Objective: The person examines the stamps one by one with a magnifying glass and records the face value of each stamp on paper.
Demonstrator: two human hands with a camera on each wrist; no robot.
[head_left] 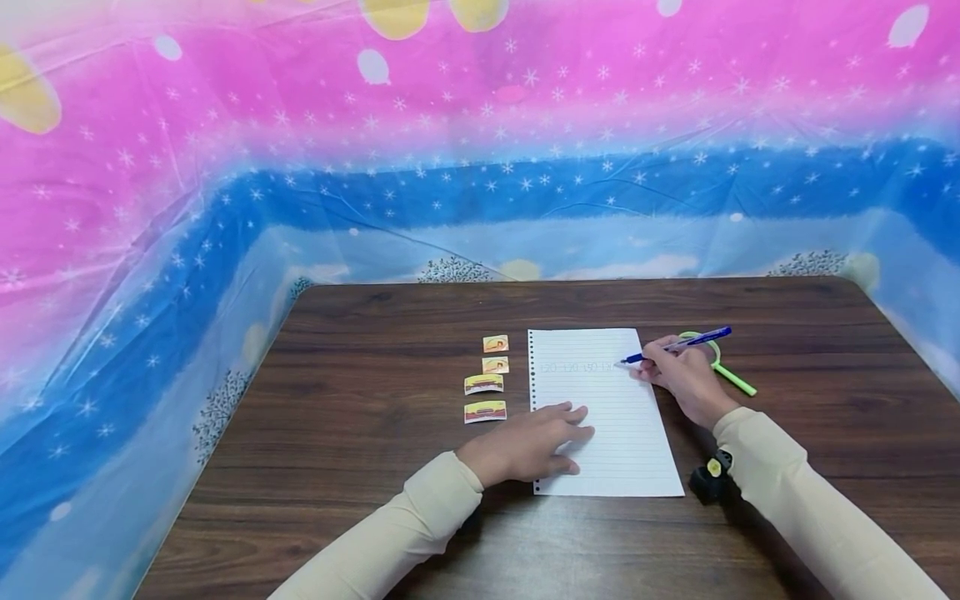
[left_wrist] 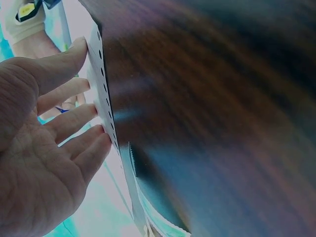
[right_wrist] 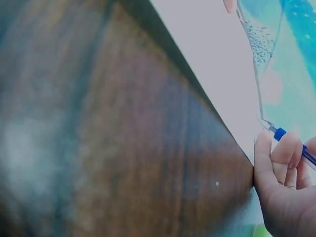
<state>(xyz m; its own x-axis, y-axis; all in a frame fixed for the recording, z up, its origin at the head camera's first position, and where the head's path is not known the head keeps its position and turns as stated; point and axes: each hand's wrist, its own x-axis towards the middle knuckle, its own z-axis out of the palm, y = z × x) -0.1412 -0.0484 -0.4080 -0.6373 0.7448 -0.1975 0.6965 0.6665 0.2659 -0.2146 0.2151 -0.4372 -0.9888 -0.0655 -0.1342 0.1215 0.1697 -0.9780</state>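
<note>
A lined sheet of paper point(head_left: 607, 433) with punched holes down its left side lies on the table, a row of faint handwritten numbers across its upper part. My right hand point(head_left: 686, 379) pinches a blue pen point(head_left: 712, 335), its tip at the end of that row near the sheet's right edge. In the right wrist view the pen point(right_wrist: 280, 134) shows a clear tip and blue grip. My left hand point(head_left: 528, 442) rests on the sheet's lower left with fingers spread; the left wrist view shows the fingers point(left_wrist: 74, 116) extended against the paper by the holes.
Left of the sheet, several small printed cards point(head_left: 484, 412) lie in a column on the dark wooden table point(head_left: 337, 433). A green-rimmed magnifying glass point(head_left: 735, 379) lies partly behind my right hand. A patterned cloth point(head_left: 465, 192) hangs around the table.
</note>
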